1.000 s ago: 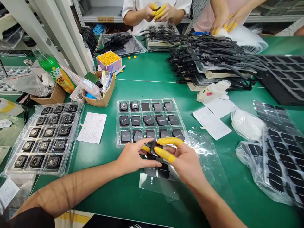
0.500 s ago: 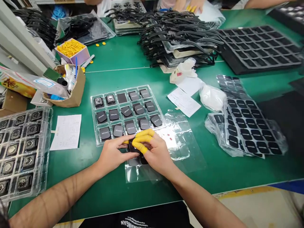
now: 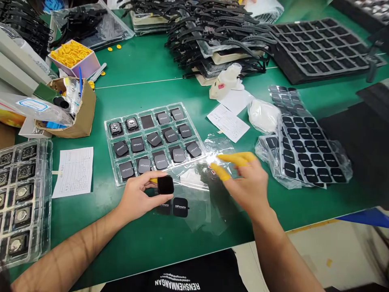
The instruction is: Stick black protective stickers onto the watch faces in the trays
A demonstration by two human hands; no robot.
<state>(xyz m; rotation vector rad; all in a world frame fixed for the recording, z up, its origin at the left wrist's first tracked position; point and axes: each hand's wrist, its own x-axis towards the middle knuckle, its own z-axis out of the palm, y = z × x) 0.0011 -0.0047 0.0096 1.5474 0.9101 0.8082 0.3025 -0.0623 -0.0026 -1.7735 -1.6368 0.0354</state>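
My left hand [image 3: 138,198] grips a smartwatch case [image 3: 165,185] at its edges, its glossy black screen facing up and no strap on it. Yellow cots cover the thumb and forefinger of my right hand [image 3: 247,182], spread apart above small red-marked tabs [image 3: 212,170] on a clear plastic film [image 3: 194,221]. Nothing shows between those fingers. On the film lies a black square sticker [image 3: 180,207] with white lettering; another is partly hidden beside it. Behind my left hand, a clear compartment tray [image 3: 114,172] holds watch cases, most bearing dark lettered squares.
At left are another tray of watch cases [image 3: 22,194], a written sheet [image 3: 73,172], a cardboard box of tools [image 3: 86,111] and a box of yellow finger cots [image 3: 91,67]. Sticker sheets [image 3: 316,150], a white bottle [image 3: 225,81], stacked black straps [image 3: 219,36] and a black foam tray [image 3: 325,50] occupy the right and back.
My right hand has left the watch case and moved right, its fingers spreading. My left hand keeps the case, and the lettered sticker below is now uncovered. The camera view has shifted slightly.
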